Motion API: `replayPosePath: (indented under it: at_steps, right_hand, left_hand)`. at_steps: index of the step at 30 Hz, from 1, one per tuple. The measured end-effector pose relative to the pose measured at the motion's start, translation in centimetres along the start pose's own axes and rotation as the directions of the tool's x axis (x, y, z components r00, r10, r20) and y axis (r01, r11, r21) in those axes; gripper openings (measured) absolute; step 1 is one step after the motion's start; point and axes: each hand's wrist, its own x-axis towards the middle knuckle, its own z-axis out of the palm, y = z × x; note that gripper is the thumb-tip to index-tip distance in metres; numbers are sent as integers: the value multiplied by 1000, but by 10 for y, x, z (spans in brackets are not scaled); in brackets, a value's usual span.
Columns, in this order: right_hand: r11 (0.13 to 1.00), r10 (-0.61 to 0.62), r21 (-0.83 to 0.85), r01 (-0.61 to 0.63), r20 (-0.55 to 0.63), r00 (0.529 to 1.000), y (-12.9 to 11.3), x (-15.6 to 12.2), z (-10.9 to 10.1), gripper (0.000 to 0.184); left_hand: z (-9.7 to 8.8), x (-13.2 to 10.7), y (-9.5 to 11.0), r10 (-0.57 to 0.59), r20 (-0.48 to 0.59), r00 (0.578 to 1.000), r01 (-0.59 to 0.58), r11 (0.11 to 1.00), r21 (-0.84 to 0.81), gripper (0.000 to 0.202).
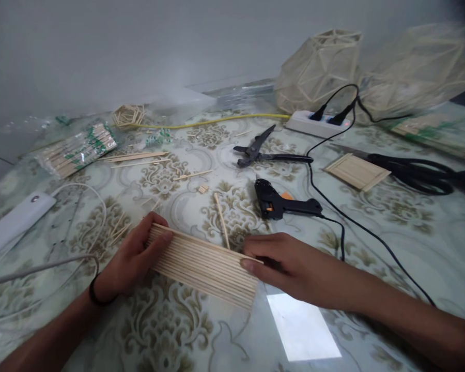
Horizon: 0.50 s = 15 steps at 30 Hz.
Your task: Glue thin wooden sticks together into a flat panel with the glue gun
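Between my two hands is a flat panel of thin wooden sticks (pixel 205 268) laid side by side, tilted toward me above the patterned tablecloth. My left hand (pixel 139 253) grips its left end, thumb on the front face and fingers behind. My right hand (pixel 279 261) pinches the upper right corner, with its fingertips partly hidden behind the edge. Just beyond the panel, a single loose stick (pixel 221 219) lies on the cloth. A black hot glue gun (pixel 279 201) rests on its side past my right hand.
Pliers (pixel 256 150), black scissors (pixel 411 168) and a small stick panel (pixel 358 171) lie farther back. A power strip (pixel 318 124) feeds black cords along the right. At left are a bag of sticks (pixel 79 150) and a white device (pixel 19 219). Stick-framed shapes (pixel 321 67) stand behind.
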Motion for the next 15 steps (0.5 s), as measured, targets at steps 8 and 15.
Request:
replayPosePath:
  at_steps: [8, 15]
  right_hand:
    - [1000, -24, -21, 23, -32, 999, 2, -1, 1, 56]
    - [1000, -3, -19, 3, -7, 1000, 2, -1, 0, 57]
  left_hand:
    - [0, 1, -2, 11, -5, 1000, -11, 1000, 4, 38]
    - [1, 1, -1, 8, 4, 1000, -8, 1000, -14, 39]
